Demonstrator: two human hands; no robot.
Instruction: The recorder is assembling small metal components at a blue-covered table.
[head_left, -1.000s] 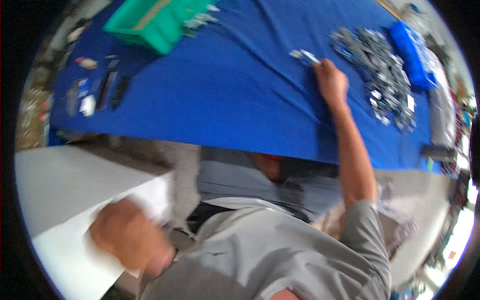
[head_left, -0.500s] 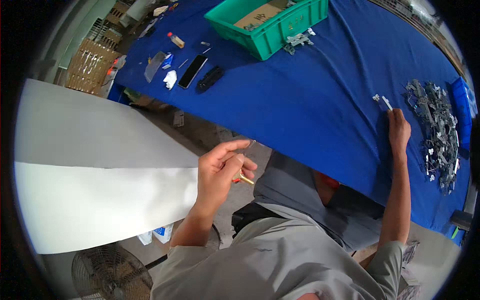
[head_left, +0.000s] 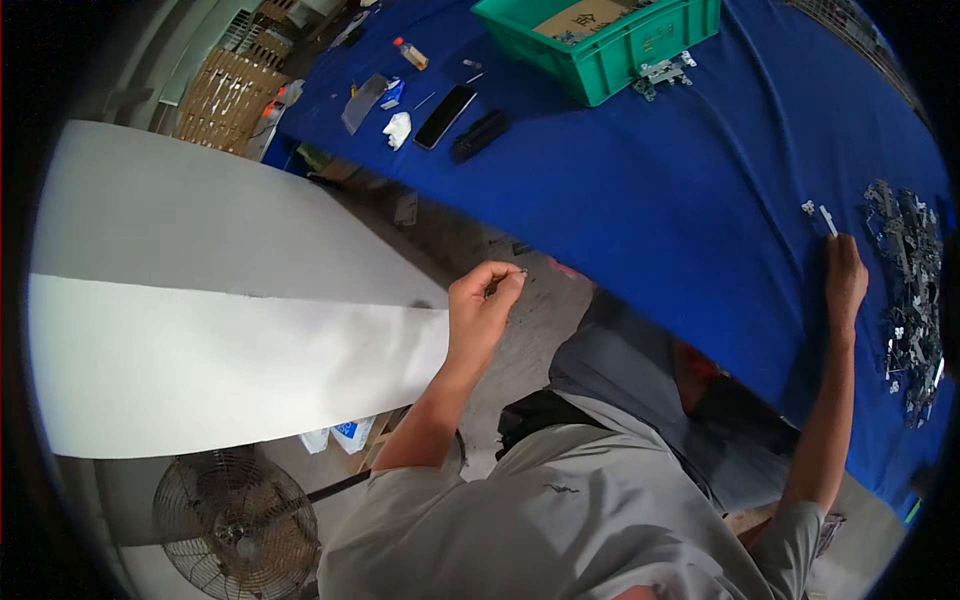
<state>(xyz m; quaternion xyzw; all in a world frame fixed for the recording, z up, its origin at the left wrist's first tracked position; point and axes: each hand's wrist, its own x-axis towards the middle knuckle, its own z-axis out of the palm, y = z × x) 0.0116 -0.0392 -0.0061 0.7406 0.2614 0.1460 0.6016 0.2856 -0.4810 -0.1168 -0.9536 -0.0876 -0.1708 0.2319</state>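
On my feed, my right hand (head_left: 846,275) is at the right of the frame, its fingertips closed on the near end of a white strip (head_left: 828,220) over the blue-covered bench (head_left: 640,190). A small white piece (head_left: 808,207) lies just beyond the strip, apart from it. My left hand (head_left: 483,310), near the centre and off the bench edge, has thumb and forefinger pressed together; a dark bit (head_left: 524,271) shows at the tips, too small for me to name.

As for progress, I see the strip in hand but not joined to the white piece. The pile (head_left: 905,290) at the far right is large, so I judge much remains there. Upper right of centre, the green bin (head_left: 655,50) holds some grey parts (head_left: 575,38) and cardboard, and a small cluster (head_left: 662,74) sits against its side. Whether either lot is finished, I cannot tell.
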